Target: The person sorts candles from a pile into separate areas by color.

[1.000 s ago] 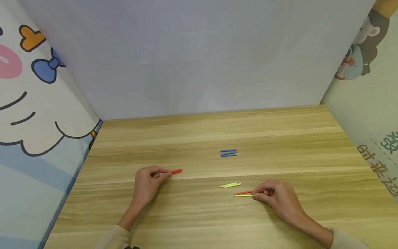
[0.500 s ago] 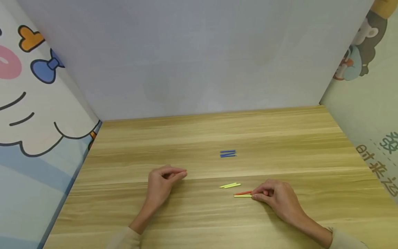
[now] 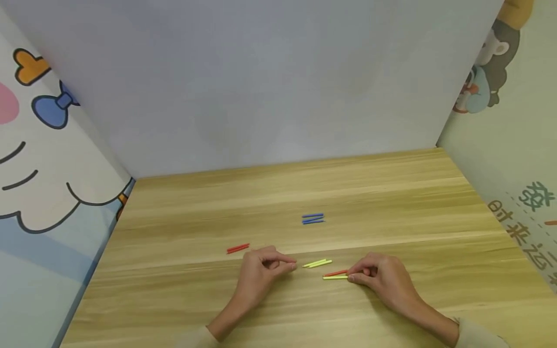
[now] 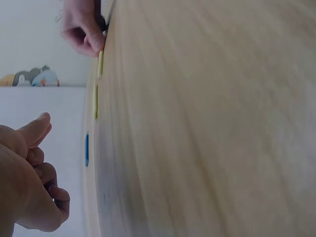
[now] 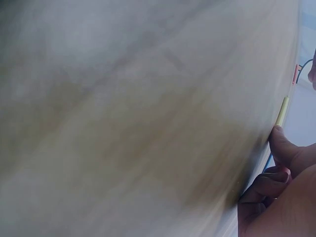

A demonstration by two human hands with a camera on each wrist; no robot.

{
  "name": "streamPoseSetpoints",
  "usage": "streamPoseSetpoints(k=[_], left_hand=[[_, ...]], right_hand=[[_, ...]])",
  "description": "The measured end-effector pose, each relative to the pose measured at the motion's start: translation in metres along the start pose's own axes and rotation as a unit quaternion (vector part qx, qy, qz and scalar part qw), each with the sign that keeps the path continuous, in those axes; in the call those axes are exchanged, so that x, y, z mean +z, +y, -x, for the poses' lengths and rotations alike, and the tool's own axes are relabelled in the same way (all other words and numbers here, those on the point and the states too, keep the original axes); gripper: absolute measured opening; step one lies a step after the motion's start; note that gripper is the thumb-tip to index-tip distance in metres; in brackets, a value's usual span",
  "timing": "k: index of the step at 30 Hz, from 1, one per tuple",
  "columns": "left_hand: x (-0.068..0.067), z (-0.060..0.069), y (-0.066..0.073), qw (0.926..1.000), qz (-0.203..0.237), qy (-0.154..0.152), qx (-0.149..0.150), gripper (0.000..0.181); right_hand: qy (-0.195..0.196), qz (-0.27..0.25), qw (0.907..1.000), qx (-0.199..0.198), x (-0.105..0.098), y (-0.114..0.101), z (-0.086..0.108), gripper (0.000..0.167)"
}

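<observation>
In the head view my left hand [image 3: 263, 270] is over the table left of two thin yellow sticks [image 3: 317, 264]. Its thumb and index finger point at them, tips close together, with nothing visible between them. My right hand [image 3: 387, 278] pinches the near ends of a thin red stick [image 3: 335, 273] and a yellow stick [image 3: 335, 278], which spread in a narrow V. In the right wrist view the thumb rests against the yellow stick [image 5: 283, 111]. Two red sticks [image 3: 238, 248] lie behind and left of my left hand.
Several thin blue sticks [image 3: 313, 219] lie in a small group farther back on the wood-grain table [image 3: 391, 193]. A pale wall [image 3: 278, 96] rises behind the table, with printed cartoon panels at left and right.
My left hand lets go of the two red sticks, leaving them on the table, and moves right toward the yellow sticks. My right hand keeps its pinch. The head view shifts slightly.
</observation>
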State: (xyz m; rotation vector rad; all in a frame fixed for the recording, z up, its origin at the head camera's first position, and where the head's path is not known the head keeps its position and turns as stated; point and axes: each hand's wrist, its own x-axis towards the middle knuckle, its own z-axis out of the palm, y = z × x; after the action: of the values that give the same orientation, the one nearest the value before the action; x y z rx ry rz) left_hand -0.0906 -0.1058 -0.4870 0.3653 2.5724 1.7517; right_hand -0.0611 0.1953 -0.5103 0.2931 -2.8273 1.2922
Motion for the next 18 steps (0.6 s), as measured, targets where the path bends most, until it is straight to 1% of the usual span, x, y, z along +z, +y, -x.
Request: streamPoseSetpoints(k=[1, 4, 8, 13, 18], left_hand=[[0.004, 0.001, 0.000, 1.0000, -0.004, -0.004, 0.000, 0.011], [0.015, 0.002, 0.001, 0.9993, -0.035, -0.012, 0.010, 0.011], [0.026, 0.003, 0.003, 0.9964, -0.080, -0.010, 0.027, 0.011], [0.035, 0.001, 0.005, 0.9951, -0.095, -0.001, 0.028, 0.011], [0.045, 0.001, 0.003, 0.9929, -0.115, -0.020, 0.020, 0.009]], right_hand=[[0.000, 0.001, 1.0000, 0.001, 0.000, 0.000, 0.000, 0.009], [0.001, 0.003, 1.0000, 0.003, 0.000, -0.001, 0.000, 0.009], [-0.002, 0.006, 1.0000, 0.004, -0.001, -0.002, 0.000, 0.011], [-0.005, 0.007, 0.9999, 0.005, -0.002, -0.003, 0.000, 0.014], [-0.011, 0.005, 0.9999, 0.002, -0.003, -0.004, 0.001, 0.012]])
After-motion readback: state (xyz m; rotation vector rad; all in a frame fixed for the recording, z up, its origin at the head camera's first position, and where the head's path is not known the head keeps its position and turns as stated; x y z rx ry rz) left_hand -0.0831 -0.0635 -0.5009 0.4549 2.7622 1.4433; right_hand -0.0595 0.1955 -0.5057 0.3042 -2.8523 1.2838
